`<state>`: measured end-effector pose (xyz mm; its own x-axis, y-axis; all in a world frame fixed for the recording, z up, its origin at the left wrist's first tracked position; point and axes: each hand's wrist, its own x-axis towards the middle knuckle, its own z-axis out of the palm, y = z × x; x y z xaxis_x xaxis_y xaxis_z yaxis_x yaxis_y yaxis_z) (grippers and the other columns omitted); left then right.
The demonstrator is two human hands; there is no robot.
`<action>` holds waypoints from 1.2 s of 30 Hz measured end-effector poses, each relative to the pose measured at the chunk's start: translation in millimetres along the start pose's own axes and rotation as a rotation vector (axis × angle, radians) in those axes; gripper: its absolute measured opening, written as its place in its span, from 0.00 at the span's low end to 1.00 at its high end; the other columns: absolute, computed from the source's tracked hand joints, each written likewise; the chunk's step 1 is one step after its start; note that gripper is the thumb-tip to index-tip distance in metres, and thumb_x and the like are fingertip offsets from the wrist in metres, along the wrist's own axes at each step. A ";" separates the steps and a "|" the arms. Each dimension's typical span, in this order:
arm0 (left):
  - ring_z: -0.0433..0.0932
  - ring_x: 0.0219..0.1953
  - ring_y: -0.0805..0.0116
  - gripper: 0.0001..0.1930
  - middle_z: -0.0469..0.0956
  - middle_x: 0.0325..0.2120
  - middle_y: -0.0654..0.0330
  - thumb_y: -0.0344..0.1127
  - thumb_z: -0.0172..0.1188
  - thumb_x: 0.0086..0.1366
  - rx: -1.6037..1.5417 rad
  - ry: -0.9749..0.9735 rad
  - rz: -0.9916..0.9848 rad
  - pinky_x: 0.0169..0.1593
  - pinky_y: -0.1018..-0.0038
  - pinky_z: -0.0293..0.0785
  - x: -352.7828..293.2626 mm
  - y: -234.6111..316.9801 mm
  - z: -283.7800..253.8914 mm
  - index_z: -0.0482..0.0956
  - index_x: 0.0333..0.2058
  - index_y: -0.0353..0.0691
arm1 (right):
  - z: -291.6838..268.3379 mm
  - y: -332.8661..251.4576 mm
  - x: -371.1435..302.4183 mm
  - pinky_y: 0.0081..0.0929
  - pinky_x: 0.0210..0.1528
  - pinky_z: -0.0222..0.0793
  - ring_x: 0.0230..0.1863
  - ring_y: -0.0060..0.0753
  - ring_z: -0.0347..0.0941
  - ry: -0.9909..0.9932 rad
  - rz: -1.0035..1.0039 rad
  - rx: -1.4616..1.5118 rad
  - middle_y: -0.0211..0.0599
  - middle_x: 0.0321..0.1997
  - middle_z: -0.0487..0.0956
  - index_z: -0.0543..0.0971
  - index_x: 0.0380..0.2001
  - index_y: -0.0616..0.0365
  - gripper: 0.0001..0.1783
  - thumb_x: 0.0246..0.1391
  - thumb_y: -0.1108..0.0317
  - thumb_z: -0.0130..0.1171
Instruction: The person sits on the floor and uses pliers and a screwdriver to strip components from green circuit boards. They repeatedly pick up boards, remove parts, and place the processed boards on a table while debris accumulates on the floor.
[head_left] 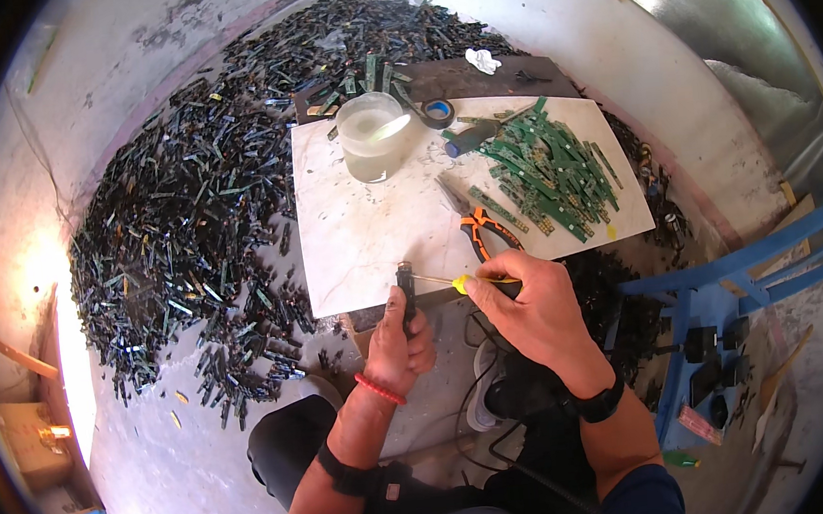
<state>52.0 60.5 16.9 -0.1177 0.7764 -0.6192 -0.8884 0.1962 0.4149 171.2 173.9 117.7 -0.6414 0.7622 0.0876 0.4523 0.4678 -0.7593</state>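
My left hand (pixel 399 347) is closed around an upright black lighter (pixel 407 296) with a metal top, the thumb lying along its side. In my right hand (pixel 543 312) a screwdriver (pixel 459 284) with a yellow and black handle is pinched. Its thin shaft points left, and the tip is at the lighter's upper end; whether they touch I cannot tell. Just beyond my right hand, pliers (pixel 476 225) with orange and black handles lie on the pale board (pixel 362 246). Farther right on the board is a heap of narrow green circuit boards (pixel 555 173).
A clear tub of cloudy liquid (pixel 372 159), a roll of tape (pixel 437 112) and a dark, blue-ended object (pixel 472 138) stand along the board's far side. Crumpled white tissue (pixel 483 60) lies behind. Dark strips (pixel 203 186) cover the floor at left. A blue chair (pixel 722 271) stands right.
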 end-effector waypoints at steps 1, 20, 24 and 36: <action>0.44 0.08 0.77 0.27 0.49 0.08 0.70 0.64 0.38 0.64 0.013 0.017 0.010 0.13 0.79 0.42 0.0 -0.5 0.6 0.58 0.18 0.48 | -0.3 0.5 -0.6 0.33 0.26 0.69 0.22 0.46 0.74 0.001 -0.003 -0.010 0.44 0.19 0.76 0.77 0.25 0.60 0.13 0.47 0.60 0.61; 0.43 0.07 0.77 0.27 0.49 0.07 0.71 0.65 0.39 0.63 0.021 0.023 0.011 0.13 0.79 0.42 2.7 -2.2 0.7 0.59 0.18 0.48 | -2.5 -9.3 -12.8 0.34 0.20 0.65 0.17 0.46 0.71 -0.070 -0.072 -0.246 0.40 0.14 0.73 0.75 0.23 0.57 0.12 0.49 0.60 0.59; 0.43 0.08 0.78 0.27 0.49 0.07 0.71 0.65 0.39 0.63 0.015 0.032 0.013 0.13 0.79 0.42 3.0 -2.7 1.9 0.58 0.19 0.48 | 1.9 -3.1 -23.8 0.39 0.21 0.66 0.16 0.46 0.71 -0.232 -0.134 -0.418 0.41 0.12 0.72 0.71 0.21 0.55 0.13 0.49 0.59 0.55; 0.44 0.08 0.77 0.27 0.49 0.08 0.70 0.64 0.40 0.63 0.021 0.035 0.030 0.13 0.79 0.41 2.4 -2.9 6.1 0.58 0.18 0.47 | 8.4 -22.7 -46.0 0.34 0.16 0.67 0.14 0.42 0.72 -0.303 -0.186 -0.509 0.40 0.14 0.74 0.69 0.29 0.62 0.10 0.50 0.65 0.51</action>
<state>57.0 65.4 18.2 -0.1600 0.7606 -0.6292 -0.8747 0.1861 0.4475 185.2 124.5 125.5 -0.8514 0.5217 -0.0548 0.5072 0.7922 -0.3394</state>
